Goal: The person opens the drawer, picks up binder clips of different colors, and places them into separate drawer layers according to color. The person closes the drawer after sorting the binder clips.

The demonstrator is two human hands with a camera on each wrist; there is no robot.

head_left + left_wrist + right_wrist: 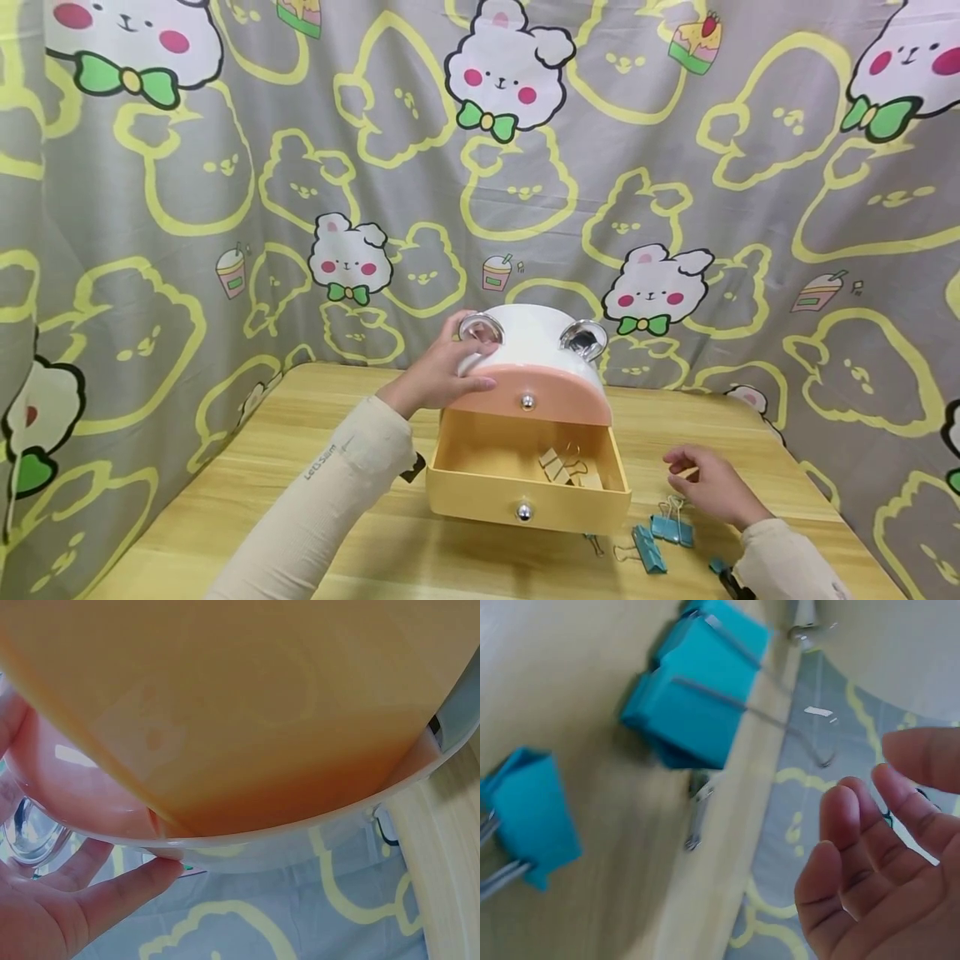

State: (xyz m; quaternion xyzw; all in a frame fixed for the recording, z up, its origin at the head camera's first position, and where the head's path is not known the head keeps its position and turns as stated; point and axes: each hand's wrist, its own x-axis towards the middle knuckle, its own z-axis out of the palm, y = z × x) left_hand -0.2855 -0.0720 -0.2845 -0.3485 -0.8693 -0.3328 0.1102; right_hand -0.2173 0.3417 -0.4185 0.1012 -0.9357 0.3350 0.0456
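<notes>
A small frog-like drawer box (525, 329), white on top with two round silver eyes, stands on the table. My left hand (442, 371) grips its upper left side, thumb on the pink upper drawer (558, 396) and fingers by one silver eye. Pulled out below is the yellow drawer (480, 493), holding several pale binder clips (557, 467) at its right side. My right hand (708, 483), fingers loosely bent and holding nothing, hovers over the table right of the box. Near it lie teal binder clips (697, 682), their wire handles showing.
The wooden table (247, 475) ends at a grey patterned curtain (420, 183) behind and at the sides. Wire handles of another clip (594, 543) poke out beneath the yellow drawer. A small teal piece (717, 565) lies by the right wrist's black strap.
</notes>
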